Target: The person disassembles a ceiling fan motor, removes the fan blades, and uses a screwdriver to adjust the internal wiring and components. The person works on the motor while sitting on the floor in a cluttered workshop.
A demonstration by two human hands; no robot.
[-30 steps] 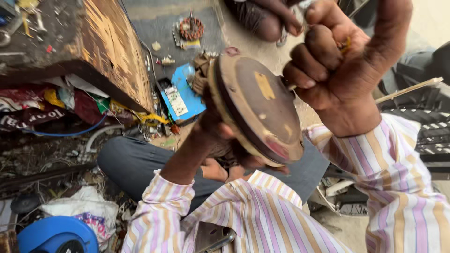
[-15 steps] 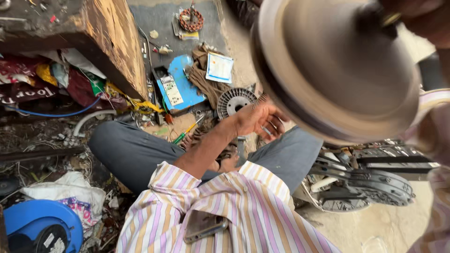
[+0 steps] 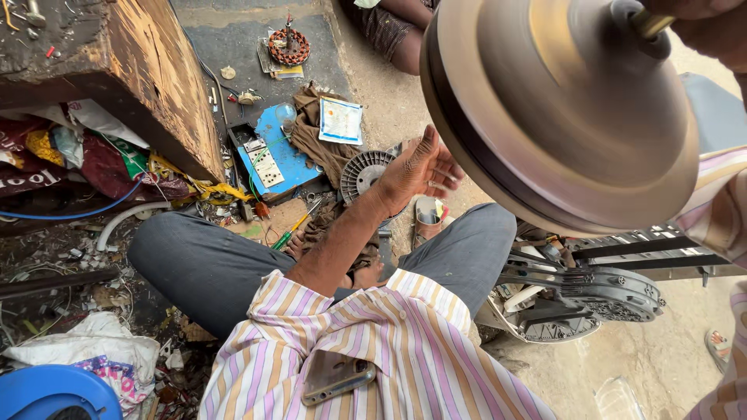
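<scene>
One large round metal motor housing (image 3: pixel 560 117), blurred, is being held up close to the camera at the upper right by the right hand (image 3: pixel 700 27), which is being kept clenched on the stub shaft (image 3: pixel 650 23) at its centre; only part of that hand is being shown. The left hand (image 3: pixel 416 167) is being held out flat and released, fingers spread, grasping nothing, below and to the left of the housing and well apart from it. Beneath that hand one ribbed grey disc (image 3: pixel 366 173) is lying on the floor, with one blue tray (image 3: pixel 280 155) just beside it and one green-handled screwdriver (image 3: pixel 292 229) near the knee.
</scene>
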